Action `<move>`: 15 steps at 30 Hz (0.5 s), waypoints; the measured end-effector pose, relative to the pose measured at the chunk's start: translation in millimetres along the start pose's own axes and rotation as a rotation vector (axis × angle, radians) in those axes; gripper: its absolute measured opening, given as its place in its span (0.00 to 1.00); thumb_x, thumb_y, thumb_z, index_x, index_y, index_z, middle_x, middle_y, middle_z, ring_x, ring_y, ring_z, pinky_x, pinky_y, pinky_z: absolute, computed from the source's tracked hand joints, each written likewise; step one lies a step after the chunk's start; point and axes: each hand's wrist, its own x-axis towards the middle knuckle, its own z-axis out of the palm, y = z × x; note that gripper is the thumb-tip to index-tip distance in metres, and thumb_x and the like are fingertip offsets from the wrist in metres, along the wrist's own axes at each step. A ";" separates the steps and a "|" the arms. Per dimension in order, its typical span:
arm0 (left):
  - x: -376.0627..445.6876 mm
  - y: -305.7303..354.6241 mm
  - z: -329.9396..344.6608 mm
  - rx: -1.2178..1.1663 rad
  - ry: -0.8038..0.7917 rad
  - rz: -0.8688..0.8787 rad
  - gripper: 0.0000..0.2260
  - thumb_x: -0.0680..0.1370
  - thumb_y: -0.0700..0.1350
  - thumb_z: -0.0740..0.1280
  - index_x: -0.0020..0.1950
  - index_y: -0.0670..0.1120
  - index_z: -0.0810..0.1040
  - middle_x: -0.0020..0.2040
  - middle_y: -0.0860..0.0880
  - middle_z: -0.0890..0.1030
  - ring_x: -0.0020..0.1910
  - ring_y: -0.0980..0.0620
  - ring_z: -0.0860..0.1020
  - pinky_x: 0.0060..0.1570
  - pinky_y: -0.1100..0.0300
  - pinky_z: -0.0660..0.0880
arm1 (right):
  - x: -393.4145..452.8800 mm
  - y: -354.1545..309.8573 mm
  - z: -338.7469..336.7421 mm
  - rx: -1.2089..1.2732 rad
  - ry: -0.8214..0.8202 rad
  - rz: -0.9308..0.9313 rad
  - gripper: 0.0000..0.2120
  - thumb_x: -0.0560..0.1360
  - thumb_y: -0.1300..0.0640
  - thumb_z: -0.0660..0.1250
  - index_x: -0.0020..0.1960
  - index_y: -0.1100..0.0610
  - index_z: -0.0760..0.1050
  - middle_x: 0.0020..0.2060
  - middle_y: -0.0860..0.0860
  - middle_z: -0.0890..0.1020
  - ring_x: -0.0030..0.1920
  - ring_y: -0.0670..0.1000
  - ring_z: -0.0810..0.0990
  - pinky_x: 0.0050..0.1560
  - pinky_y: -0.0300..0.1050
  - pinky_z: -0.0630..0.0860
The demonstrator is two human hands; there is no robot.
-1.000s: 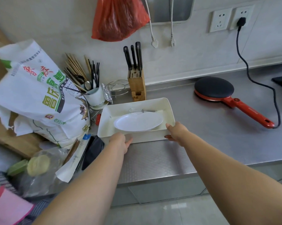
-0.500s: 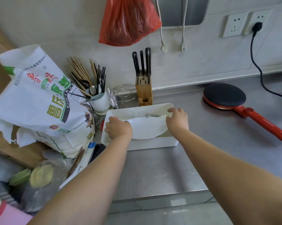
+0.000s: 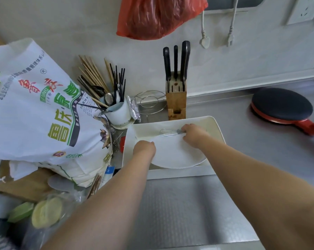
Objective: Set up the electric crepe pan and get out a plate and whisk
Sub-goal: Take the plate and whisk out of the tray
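A white rectangular tray (image 3: pixel 218 127) stands on the steel counter. Inside it lies a white plate (image 3: pixel 177 156), and behind the plate a small wire whisk (image 3: pixel 168 132). My left hand (image 3: pixel 144 147) grips the plate's left rim. At the back of the tray, my right hand (image 3: pixel 194 134) closes its fingers on the whisk's handle. The red electric crepe pan (image 3: pixel 282 107), with a black cooking surface, rests at the far right of the counter, its handle running off the frame.
A wooden knife block (image 3: pixel 176 98) stands just behind the tray. A white cup of chopsticks and utensils (image 3: pixel 116 112) and a big printed flour sack (image 3: pixel 42 114) crowd the left. A red plastic bag (image 3: pixel 158 17) and two plugs hang on the wall.
Both hands went from the tray's front edge into the tray. The left hand took the plate's rim and the right hand reached back onto the whisk handle. The view moved closer.
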 end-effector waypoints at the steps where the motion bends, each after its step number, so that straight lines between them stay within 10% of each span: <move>1: 3.0 1.2 -0.8 -0.009 -0.012 -0.011 0.23 0.84 0.52 0.56 0.72 0.36 0.68 0.71 0.40 0.71 0.70 0.41 0.70 0.67 0.53 0.67 | 2.1 -1.0 0.3 -0.028 -0.002 0.011 0.21 0.81 0.62 0.56 0.73 0.56 0.67 0.69 0.56 0.72 0.69 0.59 0.71 0.68 0.50 0.68; 15: 18.3 -5.7 -0.1 -0.016 0.020 -0.037 0.16 0.82 0.43 0.60 0.67 0.36 0.72 0.67 0.40 0.75 0.66 0.41 0.73 0.62 0.55 0.70 | 21.7 -4.9 23.0 -0.326 0.198 0.019 0.19 0.78 0.63 0.55 0.68 0.57 0.70 0.64 0.56 0.73 0.65 0.59 0.70 0.62 0.49 0.67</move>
